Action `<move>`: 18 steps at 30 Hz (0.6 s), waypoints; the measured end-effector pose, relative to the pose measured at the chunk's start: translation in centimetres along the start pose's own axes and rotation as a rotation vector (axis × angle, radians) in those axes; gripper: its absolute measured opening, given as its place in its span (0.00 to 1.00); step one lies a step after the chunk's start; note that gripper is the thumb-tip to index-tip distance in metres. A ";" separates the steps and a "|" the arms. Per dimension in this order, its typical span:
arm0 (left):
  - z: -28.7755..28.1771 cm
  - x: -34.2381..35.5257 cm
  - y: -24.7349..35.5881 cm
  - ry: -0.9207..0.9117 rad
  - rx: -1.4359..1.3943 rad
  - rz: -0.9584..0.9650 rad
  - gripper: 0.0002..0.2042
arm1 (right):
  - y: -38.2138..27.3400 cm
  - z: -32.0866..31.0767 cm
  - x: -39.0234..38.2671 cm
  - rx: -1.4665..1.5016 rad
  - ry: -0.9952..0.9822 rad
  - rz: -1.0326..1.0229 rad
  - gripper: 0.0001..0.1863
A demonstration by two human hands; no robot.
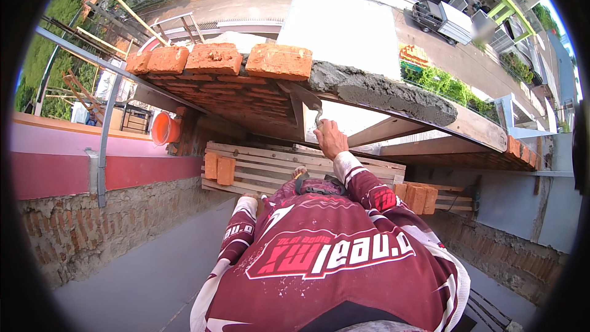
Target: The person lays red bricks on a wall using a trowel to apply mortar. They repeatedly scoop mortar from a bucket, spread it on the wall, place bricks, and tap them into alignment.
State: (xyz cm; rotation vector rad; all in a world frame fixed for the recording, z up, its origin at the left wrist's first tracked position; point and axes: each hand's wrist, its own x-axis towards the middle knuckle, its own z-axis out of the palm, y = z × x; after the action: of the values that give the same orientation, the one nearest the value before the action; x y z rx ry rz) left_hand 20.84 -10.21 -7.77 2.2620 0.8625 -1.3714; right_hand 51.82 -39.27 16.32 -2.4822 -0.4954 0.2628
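Note:
My right hand (pixel 331 139) grips the handle of a metal trowel (pixel 300 95), whose blade is at the brick wall (pixel 233 95) just right of the top course. Three orange bricks (pixel 279 61) sit along the top at the left, and a strip of wet grey mortar (pixel 393 95) continues to the right of them over a wooden board (pixel 479 129). My left hand (pixel 251 203) hangs low beside my body, near the slatted wooden platform (pixel 295 158); its fingers are mostly hidden.
Stacked bricks (pixel 219 169) lie on the platform at left, more (pixel 415 198) at right. An orange bucket (pixel 165 127) hangs by a metal pole (pixel 109 129). Rough walls (pixel 74 233) flank the platform. A street with a parked truck (pixel 442 21) lies beyond and below.

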 end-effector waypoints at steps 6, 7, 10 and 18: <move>-1.2 -0.7 -3.3 -0.098 -0.195 -0.177 0.22 | 4.8 -0.5 -1.7 0.085 0.108 0.127 0.22; -0.9 -1.2 -3.6 -0.027 -0.111 -0.103 0.19 | 5.8 0.1 -1.9 0.106 0.136 0.122 0.21; -3.2 -2.3 -2.1 0.097 0.241 0.176 0.15 | 8.6 -1.8 -3.1 0.123 0.223 0.166 0.20; -7.8 -9.6 4.7 0.166 -0.698 -0.010 0.14 | 15.3 -6.1 -5.7 0.108 0.451 0.292 0.18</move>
State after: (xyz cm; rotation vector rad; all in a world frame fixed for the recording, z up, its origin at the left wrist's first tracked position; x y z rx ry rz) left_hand 25.83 -12.20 4.29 1.8246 1.1806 -0.7184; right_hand 52.83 -56.32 12.68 -2.3992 0.0666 -0.1550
